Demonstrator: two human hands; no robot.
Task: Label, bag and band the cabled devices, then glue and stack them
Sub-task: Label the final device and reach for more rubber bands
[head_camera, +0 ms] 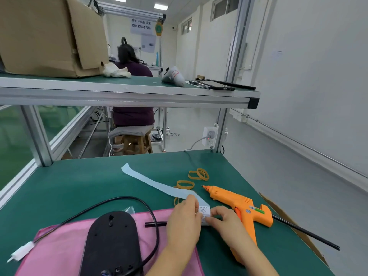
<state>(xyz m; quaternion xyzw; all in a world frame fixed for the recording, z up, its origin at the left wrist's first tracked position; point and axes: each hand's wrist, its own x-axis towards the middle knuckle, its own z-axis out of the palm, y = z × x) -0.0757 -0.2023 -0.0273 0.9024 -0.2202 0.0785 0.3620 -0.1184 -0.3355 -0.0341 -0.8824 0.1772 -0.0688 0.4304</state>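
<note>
Left hand: fingers pinched on the near end of the pale blue backing strip, just right of the device.
Right hand: fingertips pinched on the lower edge of the white label, which sits between the 2 hands and touches both.
Step in hand: looks like peeling the label off the strip, ready for the device.
Doing it well: hold the strip taut, lift the label by 1 corner and keep fingers off the sticky side, then lay it flat on the device's back.
Device: black, lying on the pink bag at the bench's near edge. Its cable loops round the far side, and the white plug lies toward the near-left corner.
Edges: the orange glue gun lies just right of the right hand with its nozzle toward the far edge, so keep that wrist off it. Rubber bands lie beyond it.
Open room: the bench shows bare mat toward the far-left corner, so leftward moves look safest.
</note>
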